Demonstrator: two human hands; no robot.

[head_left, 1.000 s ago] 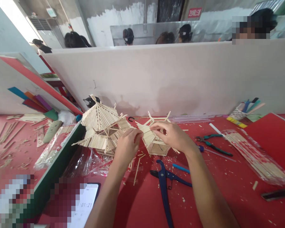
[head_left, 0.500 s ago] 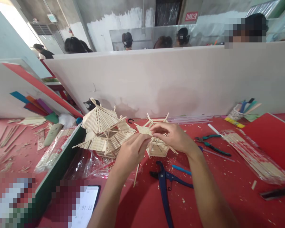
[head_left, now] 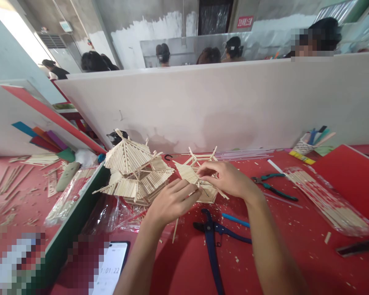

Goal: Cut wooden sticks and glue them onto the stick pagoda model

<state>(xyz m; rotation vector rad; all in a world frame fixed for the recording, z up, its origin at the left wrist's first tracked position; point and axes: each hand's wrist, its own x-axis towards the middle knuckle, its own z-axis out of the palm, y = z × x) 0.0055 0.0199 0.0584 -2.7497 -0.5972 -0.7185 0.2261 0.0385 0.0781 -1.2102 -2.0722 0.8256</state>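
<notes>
A small pavilion model of thin wooden sticks (head_left: pixel 206 197) stands on the red table, with a slatted roof panel (head_left: pixel 186 173) on its left side. My right hand (head_left: pixel 223 177) is closed at the panel's right edge, its thumb and fingertips pinched together over the model. Against the front of the model is my left hand (head_left: pixel 174 200), fingers curled and tips together; whatever they grip is too small to make out. Both hands hide part of the frame. To the left stands a larger stick pavilion (head_left: pixel 138 176) with two tiers of slatted roof.
Blue-handled cutters (head_left: pixel 213 241) lie in front of the model, near a blue strip (head_left: pixel 235 220). Green-handled pliers (head_left: pixel 272 185) and bagged sticks (head_left: pixel 329 200) are on the right. A phone (head_left: pixel 112 266) lies front left. A white partition (head_left: pixel 184 106) stands behind; people sit beyond it.
My left hand has turned and dropped slightly, its fingertips drawing off the roof panel, so more of the panel shows. My right hand stays almost in place.
</notes>
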